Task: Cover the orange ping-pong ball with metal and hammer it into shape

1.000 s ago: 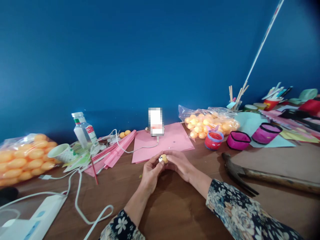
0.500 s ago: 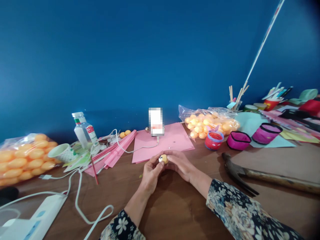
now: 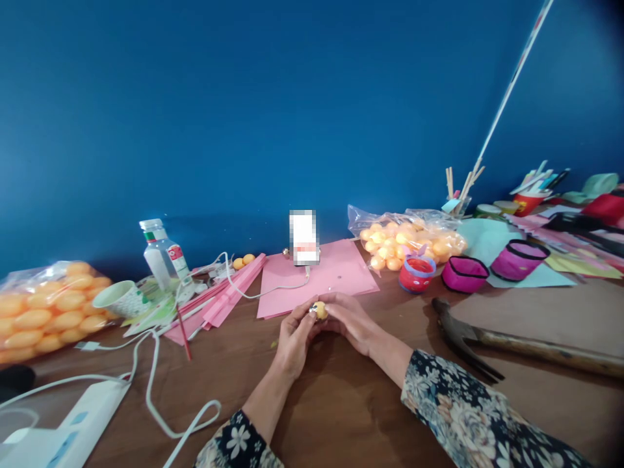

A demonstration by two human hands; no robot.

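Both my hands meet over the brown table in front of the pink paper. Between their fingertips is a small round yellow thing (image 3: 320, 311) with a shiny silver patch on its left side; its kind is too small to make out. My left hand (image 3: 294, 338) pinches it from the left, the thumb near the silver patch. From the right, the curled fingers of my right hand (image 3: 351, 325) close on it. The fingers hide its underside. The sheets of pink paper (image 3: 316, 289) lie just beyond my fingertips.
A claw hammer (image 3: 487, 338) lies at the right. Bags of orange balls (image 3: 49, 312) stand left and back right (image 3: 394, 244). A phone (image 3: 305, 240) leans on the wall, its cable (image 3: 268, 289) crossing the paper. A power strip (image 3: 73, 422) sits front left, a glass bottle (image 3: 163, 253) behind.
My left thumb has shifted slightly to the left on the small yellow thing, showing more of its yellow face. Both hands otherwise stay in the same place.
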